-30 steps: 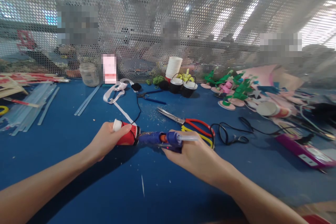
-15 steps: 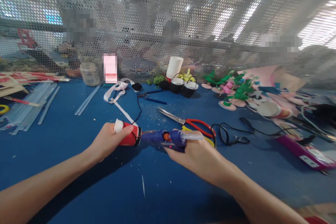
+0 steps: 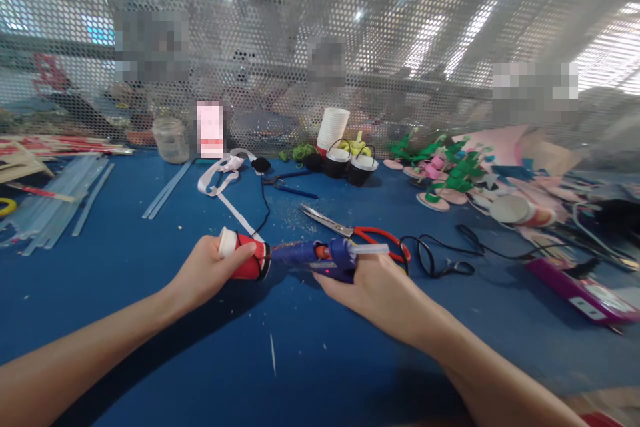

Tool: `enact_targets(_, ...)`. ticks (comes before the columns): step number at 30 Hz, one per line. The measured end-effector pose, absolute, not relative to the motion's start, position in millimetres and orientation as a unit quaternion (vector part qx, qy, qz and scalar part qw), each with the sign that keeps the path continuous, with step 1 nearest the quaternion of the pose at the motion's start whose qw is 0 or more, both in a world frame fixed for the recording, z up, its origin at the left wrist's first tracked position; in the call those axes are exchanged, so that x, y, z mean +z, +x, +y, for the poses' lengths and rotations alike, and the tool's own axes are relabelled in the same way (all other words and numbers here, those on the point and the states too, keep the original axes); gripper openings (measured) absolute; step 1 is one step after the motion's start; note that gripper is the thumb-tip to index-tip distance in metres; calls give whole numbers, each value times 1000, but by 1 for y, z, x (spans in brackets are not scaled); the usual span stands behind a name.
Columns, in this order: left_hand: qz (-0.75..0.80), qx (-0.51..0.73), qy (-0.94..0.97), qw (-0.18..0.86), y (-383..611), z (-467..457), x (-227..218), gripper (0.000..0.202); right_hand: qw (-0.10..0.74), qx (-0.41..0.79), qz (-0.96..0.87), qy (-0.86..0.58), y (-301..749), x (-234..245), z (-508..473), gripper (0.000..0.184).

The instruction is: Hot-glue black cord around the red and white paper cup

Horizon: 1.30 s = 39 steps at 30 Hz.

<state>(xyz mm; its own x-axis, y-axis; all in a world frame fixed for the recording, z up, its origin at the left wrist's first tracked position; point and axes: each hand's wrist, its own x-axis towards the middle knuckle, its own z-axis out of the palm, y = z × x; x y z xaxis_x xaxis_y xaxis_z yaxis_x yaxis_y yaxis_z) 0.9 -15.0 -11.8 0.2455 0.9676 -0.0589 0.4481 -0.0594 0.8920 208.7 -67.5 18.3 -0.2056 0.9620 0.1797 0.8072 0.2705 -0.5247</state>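
My left hand (image 3: 213,267) is closed around a small red paper cup (image 3: 246,265) with a white rim, lying sideways above the table. Black yarn (image 3: 264,210) wraps the cup and runs back to a dark ball. A white ribbon (image 3: 237,213) reaches the cup from behind. My right hand (image 3: 373,287) grips a blue hot glue gun (image 3: 315,259), its small red light lit and a clear glue stick (image 3: 373,249) poking out the back. The gun's nozzle is at the dark end of the cup; whether it touches I cannot tell. Red-handled scissors (image 3: 350,227) lie just behind the gun.
Pliers (image 3: 290,181), two black cups with handles (image 3: 363,172) and stacked white cups (image 3: 333,128) stand farther back. Glue sticks (image 3: 65,197) and a glass jar (image 3: 171,141) are at left. Green and pink craft pieces (image 3: 450,177), a black cord (image 3: 433,260) and a purple power strip (image 3: 583,290) lie right.
The glue gun has shifted slightly right and tilted a little, with my right hand moving along. The cup in my left hand has barely moved.
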Motion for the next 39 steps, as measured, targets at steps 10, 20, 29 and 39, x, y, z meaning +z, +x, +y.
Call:
enact_targets(10,537,281,680,414,1,-15,-13,36,259,163,-743,-595,208,16,-60,15)
enact_targets(20,536,280,676,422,3,-19,-7,37,267,161,-740,-596,208,11,-54,15)
enact_targets(29,534,287,668,432,3,-18,-7,36,252,168,-746,-593,208,15,-56,13)
enact_targets(39,533,293,656,447,3,-17,-8,35,251,157,-748,-595,207,22,-66,12)
